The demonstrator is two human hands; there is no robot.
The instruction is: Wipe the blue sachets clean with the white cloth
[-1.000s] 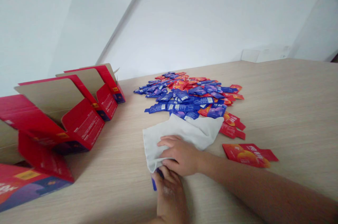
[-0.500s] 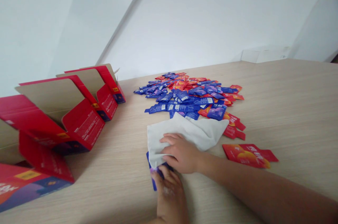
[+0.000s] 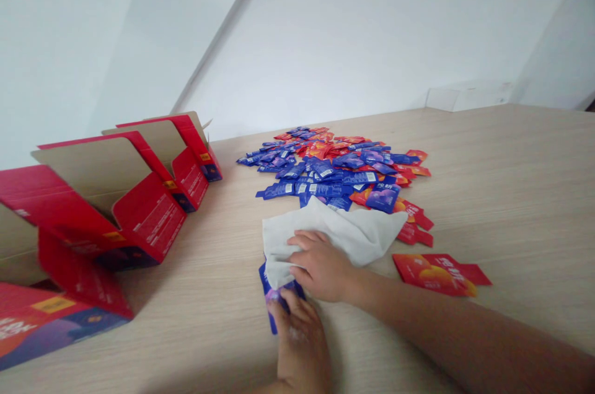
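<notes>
A white cloth (image 3: 367, 233) lies bunched on the wooden table. My right hand (image 3: 320, 264) rests on it, fingers curled over the fabric and pressing down. Below the cloth is a flat blue sachet (image 3: 272, 295) with a purple print, its upper part covered by the cloth's lower corner. My left hand (image 3: 302, 332) grips the sachet's lower end against the table, thumb and fingertips on it. To the right of my right forearm lies a single red sachet (image 3: 434, 273) with an orange print.
Behind the cloth spreads a pile of blue and red sachets (image 3: 325, 165). Several open red cartons (image 3: 149, 220) stand in a row along the left. A white box-like object (image 3: 465, 98) sits at the table's far right edge, against the white wall.
My right hand has slid the cloth slightly up and away, baring more of the blue sachet. The left hand keeps its place on the sachet.
</notes>
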